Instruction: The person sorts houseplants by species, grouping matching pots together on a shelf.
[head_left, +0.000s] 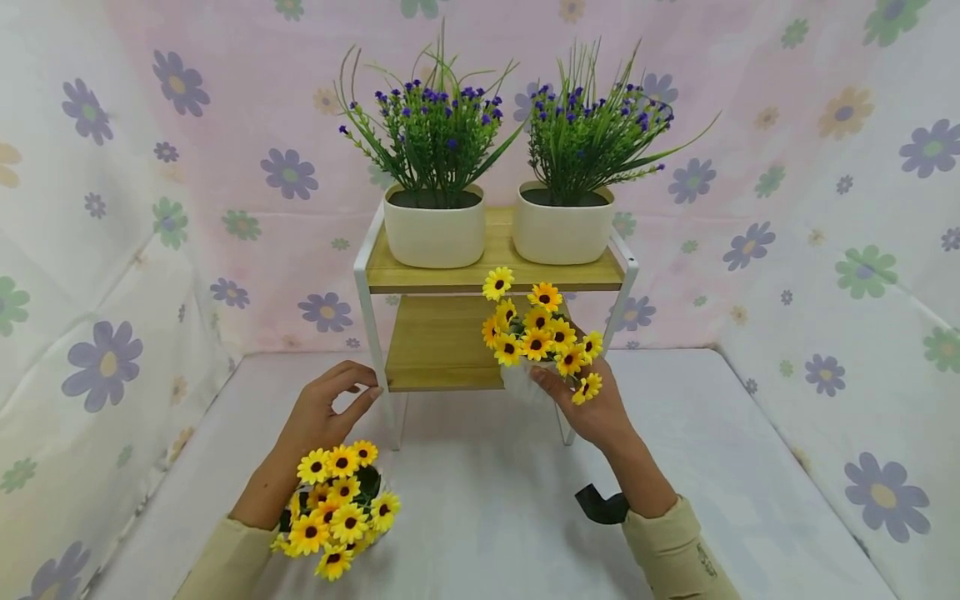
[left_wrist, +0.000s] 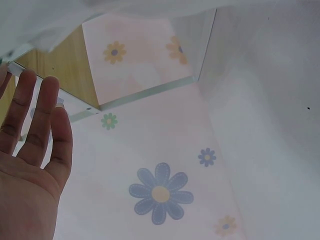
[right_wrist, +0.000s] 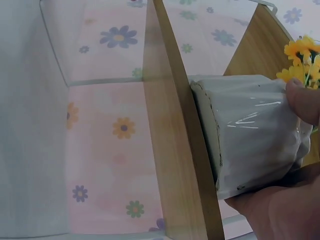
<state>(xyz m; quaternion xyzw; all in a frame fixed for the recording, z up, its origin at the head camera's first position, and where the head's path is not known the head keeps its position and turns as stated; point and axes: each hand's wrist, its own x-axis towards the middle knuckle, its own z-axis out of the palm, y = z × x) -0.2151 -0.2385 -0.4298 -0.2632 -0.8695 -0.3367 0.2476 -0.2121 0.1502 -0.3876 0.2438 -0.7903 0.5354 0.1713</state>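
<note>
A small two-tier shelf (head_left: 442, 342) with wooden boards and a white frame stands before me. At its left front leg, my left hand (head_left: 326, 408) pinches the frame between thumb and forefinger; its other fingers stay fairly straight in the left wrist view. My right hand (head_left: 596, 408) grips a white-wrapped pot (right_wrist: 255, 132) of yellow artificial daisies (head_left: 536, 342). The pot's base is at the front edge of the lower board (right_wrist: 185, 120). A second bunch of yellow daisies (head_left: 337, 508) stands on the table by my left forearm, its pot mostly hidden beneath the blooms.
Two cream pots, a left one (head_left: 435, 237) and a right one (head_left: 564, 233), hold grassy purple-flowered plants on the upper board. A black strap (head_left: 600, 506) juts from my right wrist. Flower-print cloth (head_left: 285, 250) hangs behind and at both sides of the white table (head_left: 480, 533).
</note>
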